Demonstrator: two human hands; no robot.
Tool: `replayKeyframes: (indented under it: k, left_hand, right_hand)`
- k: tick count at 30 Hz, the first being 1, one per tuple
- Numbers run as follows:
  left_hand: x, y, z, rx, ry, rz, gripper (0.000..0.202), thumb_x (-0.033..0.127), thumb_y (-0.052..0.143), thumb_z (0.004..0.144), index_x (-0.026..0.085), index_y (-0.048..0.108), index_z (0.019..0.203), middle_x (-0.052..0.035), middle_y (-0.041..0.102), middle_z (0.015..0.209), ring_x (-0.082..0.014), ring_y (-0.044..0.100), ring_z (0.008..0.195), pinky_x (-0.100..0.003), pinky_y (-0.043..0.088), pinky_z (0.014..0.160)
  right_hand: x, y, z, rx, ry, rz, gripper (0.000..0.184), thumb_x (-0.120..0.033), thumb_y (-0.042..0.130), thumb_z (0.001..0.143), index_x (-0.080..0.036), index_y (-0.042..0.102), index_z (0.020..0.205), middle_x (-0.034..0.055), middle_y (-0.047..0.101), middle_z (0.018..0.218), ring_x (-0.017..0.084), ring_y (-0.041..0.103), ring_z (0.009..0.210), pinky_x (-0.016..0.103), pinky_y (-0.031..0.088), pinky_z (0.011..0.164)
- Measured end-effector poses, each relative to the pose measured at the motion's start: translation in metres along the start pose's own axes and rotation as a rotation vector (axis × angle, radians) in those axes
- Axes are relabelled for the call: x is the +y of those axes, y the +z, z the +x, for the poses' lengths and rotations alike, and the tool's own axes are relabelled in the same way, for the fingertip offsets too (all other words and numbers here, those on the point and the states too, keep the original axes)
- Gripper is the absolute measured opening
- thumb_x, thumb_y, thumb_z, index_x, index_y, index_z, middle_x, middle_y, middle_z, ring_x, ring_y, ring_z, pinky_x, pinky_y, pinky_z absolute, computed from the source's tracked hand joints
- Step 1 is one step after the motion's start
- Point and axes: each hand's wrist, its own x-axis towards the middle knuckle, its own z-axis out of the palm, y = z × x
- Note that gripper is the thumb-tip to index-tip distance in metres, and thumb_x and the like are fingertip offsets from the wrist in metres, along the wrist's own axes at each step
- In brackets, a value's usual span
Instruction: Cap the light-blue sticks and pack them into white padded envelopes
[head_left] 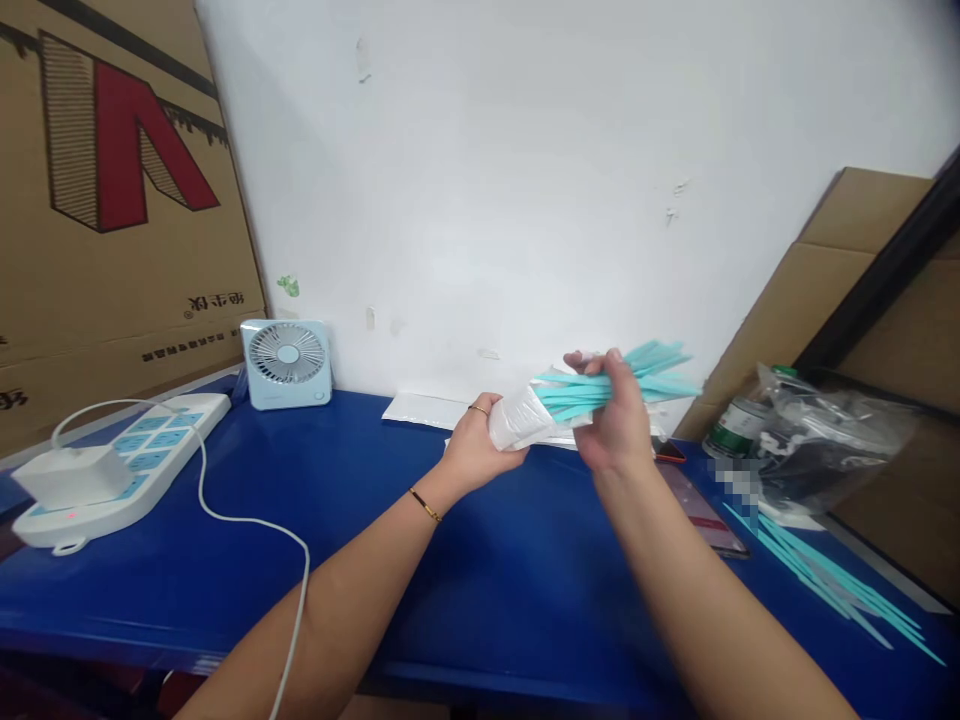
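"What are the left fingers doing?"
"The left hand (478,442) is closed around a crinkled white plastic sleeve (519,418), gripping its lower end."

"And the right?"
"The right hand (621,425) has its fingers curled around a bundle of turquoise strips (571,396). The bundle runs between both sets of fingers: one end sits in the sleeve's mouth, the other fans out beyond the right fingertips."

"What lies under them?"
"A blue table (480,590), below the fingers of both hands. Just right of the right fingers is a smartphone (709,518), lying flat."

"Further out?"
"More loose turquoise strips (832,575) lie farther right and nearer the wearer than the right fingers. Behind them, a clear plastic bag (832,435) is bunched beside a green-labelled container (736,425)."

"To the left fingers' side?"
"A light-blue fan (287,366) stands well left of them, and a white power strip (176,445) lies farther left, bearing a white adapter (71,475)."

"Beyond all fingers?"
"A scuffed white wall (480,180)."
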Motion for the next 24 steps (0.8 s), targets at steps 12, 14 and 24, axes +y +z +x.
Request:
replayKeyframes:
  k: [12,14,24]
  left_hand:
    - [0.006,-0.003,-0.002,0.12,0.016,-0.067,0.053,0.031,0.07,0.065,0.022,0.042,0.109,-0.0036,0.058,0.102,-0.0187,0.057,0.088,-0.029,0.044,0.073]
    - [0.007,-0.005,-0.001,0.087,0.016,-0.166,0.05,0.031,0.067,0.068,0.021,0.041,0.109,-0.0036,0.058,0.102,-0.0175,0.057,0.087,-0.028,0.044,0.073]
    - [0.0,-0.016,-0.001,-0.164,0.007,-0.578,0.061,0.045,0.063,0.071,0.019,0.044,0.123,-0.009,0.056,0.118,-0.025,0.053,0.106,-0.035,0.043,0.088]
  right_hand:
    - [-0.018,0.025,0.004,-0.288,0.155,-0.409,0.024,-0.035,0.076,0.064,-0.017,0.064,0.073,-0.0007,0.061,0.07,0.015,0.056,0.067,0.029,0.043,0.065]
    - [-0.026,0.028,0.009,-0.432,0.202,-0.48,0.028,-0.037,0.077,0.063,-0.016,0.066,0.079,0.0004,0.063,0.073,0.015,0.056,0.07,0.029,0.041,0.065]
    - [-0.069,0.03,0.036,-0.787,0.197,-0.6,0.031,-0.018,0.082,0.052,-0.015,0.07,0.081,0.0037,0.067,0.091,0.019,0.059,0.09,0.031,0.045,0.076]
